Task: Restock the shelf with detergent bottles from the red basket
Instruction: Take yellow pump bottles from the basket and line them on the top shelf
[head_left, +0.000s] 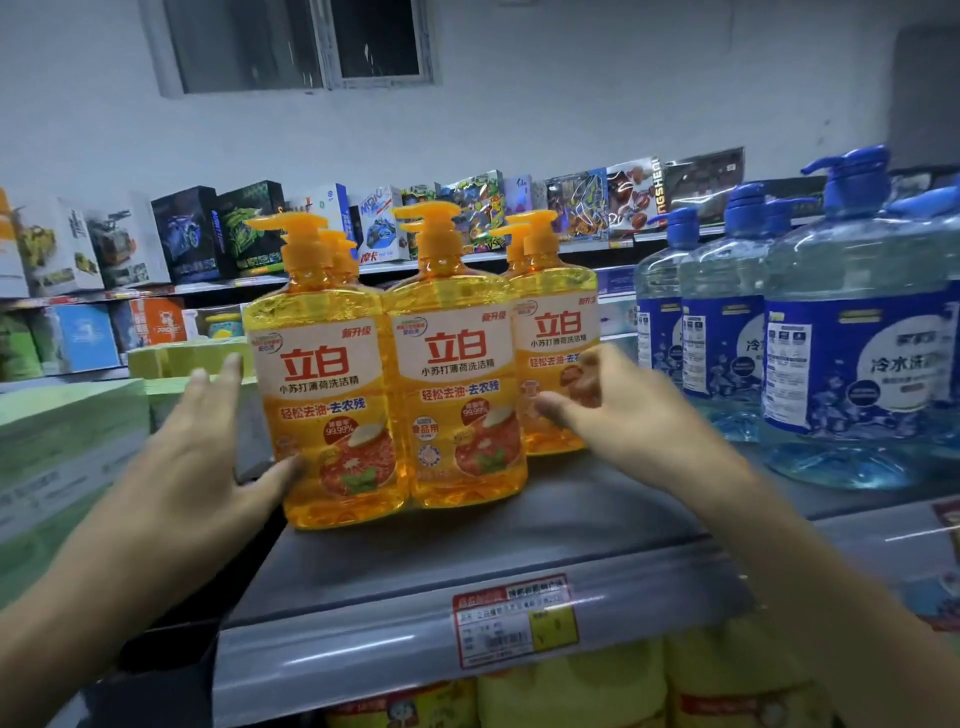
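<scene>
Detergent bottles (457, 384) in yellow, with orange pump tops, are stood upright in a row near the front of the grey shelf (519, 525), with more pumps seen behind them. The left hand (192, 457) is held spread, fingers straight, beside the left bottle (327, 395), its thumb laid against the bottle's lower side. The right hand (623, 410) is blurred in front of the right bottle (556, 332), fingers loosely curled; whether anything is gripped cannot be told. Each label is printed "立白" in red, with "小苏打薄荷洗洁精", "轻松去油·去农残" and "99.99%" below. Blue pump bottles (852, 364) to the right are marked "冷水洗". A red and yellow price tag (514, 618) is fixed to the shelf edge, its print unreadable.
</scene>
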